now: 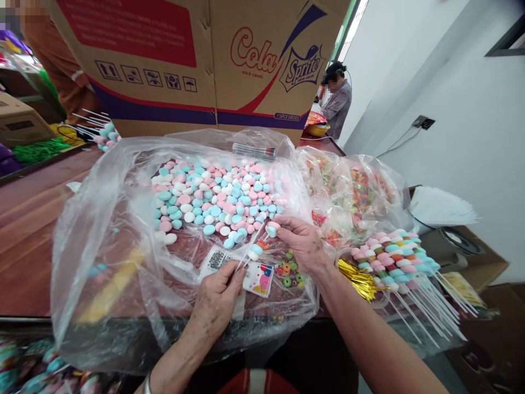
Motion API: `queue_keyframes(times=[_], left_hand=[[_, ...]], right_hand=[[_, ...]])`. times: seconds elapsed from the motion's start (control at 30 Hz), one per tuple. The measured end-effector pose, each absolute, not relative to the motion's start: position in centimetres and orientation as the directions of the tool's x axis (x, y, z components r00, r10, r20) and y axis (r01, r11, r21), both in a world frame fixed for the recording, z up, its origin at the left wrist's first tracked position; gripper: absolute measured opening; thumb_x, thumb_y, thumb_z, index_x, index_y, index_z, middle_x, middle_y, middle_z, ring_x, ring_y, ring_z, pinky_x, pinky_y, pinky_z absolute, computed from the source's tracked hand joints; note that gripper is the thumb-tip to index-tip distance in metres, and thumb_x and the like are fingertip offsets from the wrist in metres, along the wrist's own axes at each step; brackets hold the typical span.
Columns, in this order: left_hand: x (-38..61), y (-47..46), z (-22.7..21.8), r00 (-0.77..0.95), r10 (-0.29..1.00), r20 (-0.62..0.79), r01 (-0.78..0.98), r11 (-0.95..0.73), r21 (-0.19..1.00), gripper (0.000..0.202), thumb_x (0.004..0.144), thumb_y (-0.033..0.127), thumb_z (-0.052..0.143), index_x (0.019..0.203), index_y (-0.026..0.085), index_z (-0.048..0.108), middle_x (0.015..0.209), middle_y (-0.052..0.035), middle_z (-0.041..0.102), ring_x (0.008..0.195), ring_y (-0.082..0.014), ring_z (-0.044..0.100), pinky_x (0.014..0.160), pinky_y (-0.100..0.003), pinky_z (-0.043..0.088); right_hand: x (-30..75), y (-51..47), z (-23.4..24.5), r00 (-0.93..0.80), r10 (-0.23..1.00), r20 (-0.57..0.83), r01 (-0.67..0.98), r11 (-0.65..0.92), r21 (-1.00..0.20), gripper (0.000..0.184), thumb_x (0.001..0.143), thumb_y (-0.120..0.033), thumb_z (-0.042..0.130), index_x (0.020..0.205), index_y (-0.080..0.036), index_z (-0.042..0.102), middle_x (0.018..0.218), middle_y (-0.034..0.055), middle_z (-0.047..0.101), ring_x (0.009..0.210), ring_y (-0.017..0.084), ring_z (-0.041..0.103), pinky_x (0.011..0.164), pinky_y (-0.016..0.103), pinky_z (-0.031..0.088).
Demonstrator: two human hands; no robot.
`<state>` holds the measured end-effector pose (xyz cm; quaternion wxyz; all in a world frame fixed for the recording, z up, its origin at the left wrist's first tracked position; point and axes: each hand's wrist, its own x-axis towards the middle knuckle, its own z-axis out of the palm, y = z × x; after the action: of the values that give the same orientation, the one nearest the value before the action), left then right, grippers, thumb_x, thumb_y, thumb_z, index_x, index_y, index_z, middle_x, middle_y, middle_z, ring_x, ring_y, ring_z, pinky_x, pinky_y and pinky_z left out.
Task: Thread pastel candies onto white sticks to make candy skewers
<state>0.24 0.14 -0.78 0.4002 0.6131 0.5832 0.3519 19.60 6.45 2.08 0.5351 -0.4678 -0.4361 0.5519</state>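
Note:
My left hand pinches thin white candy sticks between thumb and fingers. Just beyond its fingertips are a blue-and-white marshmallow and an orange gummy, which seem to be threaded on a stick. Between the fingertips of my right hand are pink and blue marshmallows, close to the sticks' upper ends. Loose pink, blue and white marshmallows lie spread on clear plastic beyond both hands. Printed cards and small ring gummies lie below my right hand.
A large cardboard box stands at the back. To the right are bagged gummies, gold twist ties and a stack of finished marshmallow skewers. More skewers lie at far left. Two other people are in the background.

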Motion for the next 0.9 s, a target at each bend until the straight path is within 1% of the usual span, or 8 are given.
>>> queue_keyframes(times=[0.1, 0.2, 0.33, 0.43, 0.53, 0.67, 0.8, 0.9], left_hand=[[0.2, 0.2, -1.0, 0.08, 0.996, -0.032, 0.423, -0.005, 0.906, 0.031, 0.087, 0.046, 0.048, 0.071, 0.021, 0.058, 0.055, 0.0057, 0.046, 0.054, -0.0138, 0.044, 0.053, -0.023, 0.033], [0.2, 0.2, -1.2, 0.08, 0.996, -0.036, 0.417, -0.001, 0.909, 0.031, 0.088, 0.046, 0.048, 0.072, 0.021, 0.058, 0.057, 0.0054, 0.046, 0.056, -0.0143, 0.045, 0.055, -0.024, 0.034], [0.2, 0.2, -1.3, 0.079, 0.996, -0.043, 0.422, 0.005, 0.907, 0.032, 0.089, 0.047, 0.047, 0.072, 0.021, 0.055, 0.057, 0.0056, 0.045, 0.056, -0.0143, 0.044, 0.056, -0.024, 0.034], [0.2, 0.2, -1.2, 0.087, 0.995, -0.045, 0.431, 0.003, 0.902, 0.032, 0.089, 0.048, 0.046, 0.074, 0.021, 0.056, 0.058, 0.0053, 0.046, 0.057, -0.0147, 0.045, 0.057, -0.024, 0.035], [0.2, 0.2, -1.3, 0.083, 0.995, -0.056, 0.431, 0.015, 0.902, 0.033, 0.088, 0.049, 0.046, 0.074, 0.021, 0.056, 0.058, 0.005, 0.046, 0.057, -0.0149, 0.045, 0.056, -0.024, 0.035], [0.2, 0.4, -1.5, 0.057, 0.998, -0.035, 0.412, 0.008, 0.911, 0.032, 0.087, 0.048, 0.046, 0.073, 0.021, 0.057, 0.058, 0.0051, 0.045, 0.057, -0.0147, 0.044, 0.055, -0.024, 0.035], [0.2, 0.4, -1.4, 0.05, 0.998, -0.025, 0.414, 0.002, 0.91, 0.032, 0.087, 0.047, 0.047, 0.07, 0.021, 0.054, 0.056, 0.0058, 0.044, 0.054, -0.0138, 0.041, 0.053, -0.024, 0.033], [0.2, 0.3, -1.3, 0.054, 0.999, -0.004, 0.412, -0.019, 0.911, 0.031, 0.087, 0.045, 0.049, 0.069, 0.021, 0.054, 0.057, 0.0057, 0.045, 0.055, -0.0133, 0.043, 0.054, -0.023, 0.034]], right_hand=[[19.8, 6.2, 1.8, -0.014, 1.0, -0.024, -0.104, -0.025, -0.994, 0.028, 0.07, -0.032, 0.076, 0.096, -0.021, 0.076, 0.084, -0.0008, 0.073, 0.071, 0.014, 0.065, 0.065, 0.025, 0.054], [19.8, 6.0, 1.3, -0.06, 0.998, -0.007, -0.01, -0.008, -1.0, 0.032, 0.077, -0.036, 0.069, 0.106, -0.024, 0.074, 0.091, -0.0008, 0.074, 0.074, 0.015, 0.068, 0.068, 0.029, 0.057], [19.1, 5.6, 0.6, -0.03, 0.995, 0.096, 0.15, 0.1, -0.984, 0.031, 0.084, -0.035, 0.062, 0.112, -0.027, 0.072, 0.109, -0.0001, 0.073, 0.093, 0.019, 0.069, 0.086, 0.035, 0.057], [18.6, 5.2, 0.4, -0.013, 0.978, 0.207, 0.323, 0.2, -0.925, 0.03, 0.088, -0.031, 0.058, 0.114, -0.028, 0.071, 0.117, 0.0001, 0.072, 0.106, 0.02, 0.067, 0.097, 0.036, 0.052], [18.2, 4.8, 0.4, -0.055, 0.955, 0.291, 0.439, 0.284, -0.852, 0.031, 0.09, -0.029, 0.054, 0.117, -0.025, 0.07, 0.116, 0.0023, 0.072, 0.105, 0.019, 0.068, 0.097, 0.032, 0.052], [17.5, 4.3, 0.2, -0.162, 0.912, 0.377, 0.529, 0.403, -0.747, 0.032, 0.093, -0.027, 0.05, 0.118, -0.023, 0.069, 0.117, 0.0026, 0.072, 0.106, 0.017, 0.068, 0.096, 0.028, 0.052], [17.3, 4.0, 0.2, -0.257, 0.9, 0.353, 0.577, 0.436, -0.691, 0.034, 0.095, -0.027, 0.045, 0.12, -0.02, 0.068, 0.118, 0.0045, 0.071, 0.108, 0.017, 0.067, 0.097, 0.026, 0.051], [18.2, 4.0, 1.5, -0.338, 0.899, 0.279, 0.593, 0.434, -0.678, 0.038, 0.096, -0.028, 0.044, 0.127, -0.022, 0.063, 0.12, 0.0044, 0.07, 0.109, 0.018, 0.066, 0.097, 0.028, 0.05]])
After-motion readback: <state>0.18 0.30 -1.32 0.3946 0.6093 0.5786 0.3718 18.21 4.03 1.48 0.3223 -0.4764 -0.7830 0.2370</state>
